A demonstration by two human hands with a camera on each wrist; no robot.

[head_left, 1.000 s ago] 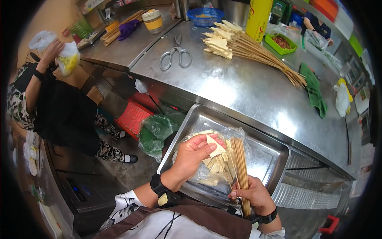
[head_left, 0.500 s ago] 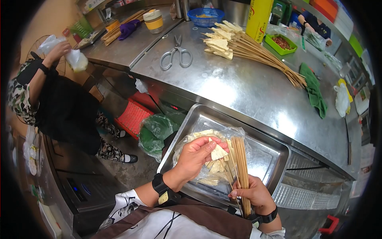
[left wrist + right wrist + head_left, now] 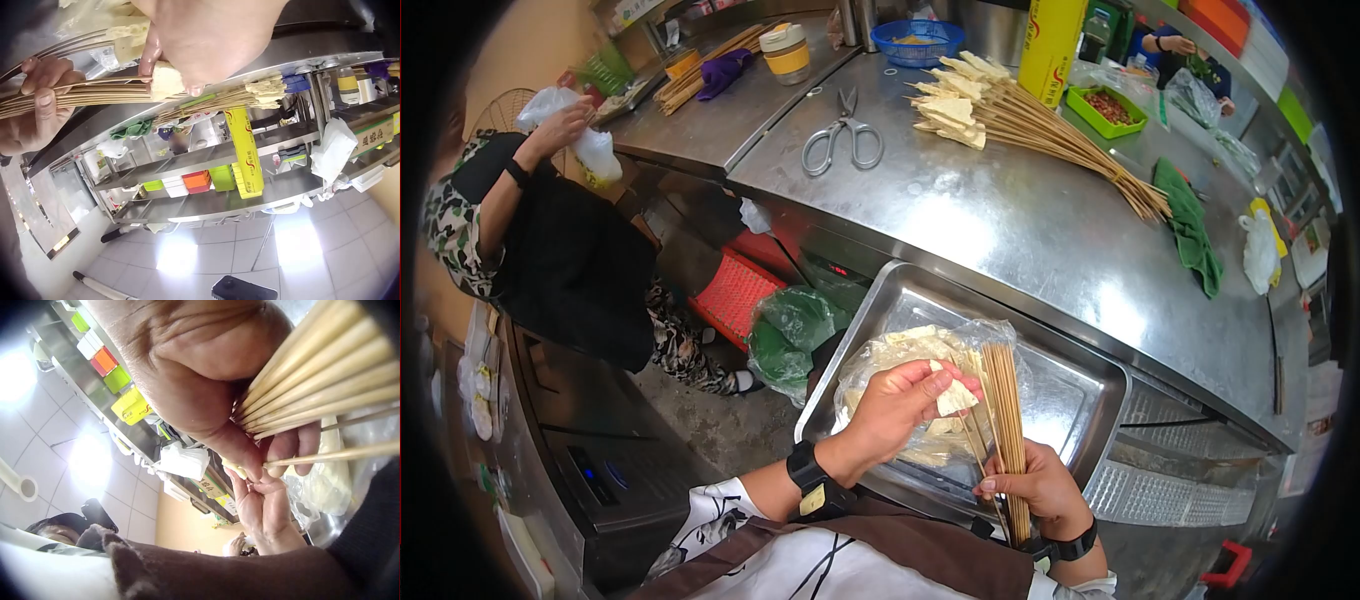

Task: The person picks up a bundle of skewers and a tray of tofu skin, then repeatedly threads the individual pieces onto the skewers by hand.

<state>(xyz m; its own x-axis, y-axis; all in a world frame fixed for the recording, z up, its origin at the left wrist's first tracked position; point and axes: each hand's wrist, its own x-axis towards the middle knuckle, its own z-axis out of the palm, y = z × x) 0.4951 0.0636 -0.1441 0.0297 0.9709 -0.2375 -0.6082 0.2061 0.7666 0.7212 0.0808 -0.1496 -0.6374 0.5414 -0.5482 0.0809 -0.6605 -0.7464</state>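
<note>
Between thumb and fingers, my left hand [image 3: 885, 415] pinches a pale triangular slice [image 3: 956, 400] that looks like tofu, above the tray. My right hand [image 3: 1045, 490] grips a thick bundle of bamboo skewers [image 3: 1004, 400]. One single skewer [image 3: 350, 453] is pinched between the right thumb and a finger, apart from the bundle. The slice overlaps the skewers' upper ends in the left wrist view. Beneath the hands, more pale slices [image 3: 905, 342] lie in a clear plastic bag [image 3: 998, 332] inside a metal tray [image 3: 1070, 420].
On the steel counter [image 3: 830, 215] lie scissors [image 3: 841, 135] and a pile of skewered slices [image 3: 955, 105]. Farther right are a yellow box [image 3: 1050, 50], a green container [image 3: 1106, 110] and a green cloth [image 3: 1188, 225]. A person [image 3: 560, 250] stands at left holding a plastic bag.
My left hand has shifted slightly down and right, and the slice's tip now points lower. The right hand with its skewers stays in place. The person at left has moved a little right.
</note>
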